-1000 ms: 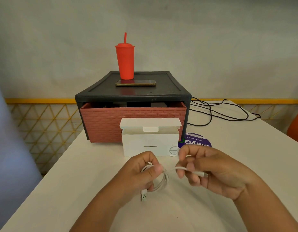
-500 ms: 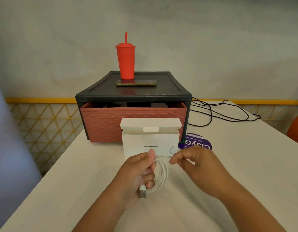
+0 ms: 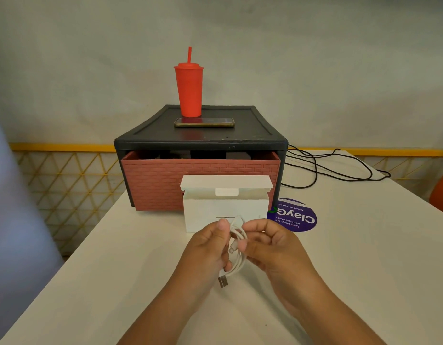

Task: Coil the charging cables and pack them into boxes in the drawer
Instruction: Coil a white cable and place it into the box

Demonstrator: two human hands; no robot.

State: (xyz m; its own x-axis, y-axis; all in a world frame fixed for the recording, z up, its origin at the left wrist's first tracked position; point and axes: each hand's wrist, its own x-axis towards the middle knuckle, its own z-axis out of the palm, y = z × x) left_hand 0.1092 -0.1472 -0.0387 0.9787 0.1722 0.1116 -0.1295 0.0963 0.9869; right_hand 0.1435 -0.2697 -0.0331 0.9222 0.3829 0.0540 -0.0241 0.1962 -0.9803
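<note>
Lower centre: one white cable (image 3: 238, 263) is coiled between two hands. The left hand (image 3: 208, 247) has its fingers curled round the loops. The right hand (image 3: 272, 245) pinches the coil near the small plug. Coiling appears nearly complete. Remaining: load the coil into the one open box (image 3: 205, 212) just behind, then place that in the one drawer (image 3: 153, 183), ajar. One black cable (image 3: 340, 170), right of centre, lies uncoiled.

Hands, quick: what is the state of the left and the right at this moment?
Left hand: closed, gripping the coiled white cable.
Right hand: closed, pinching the same cable.
</note>
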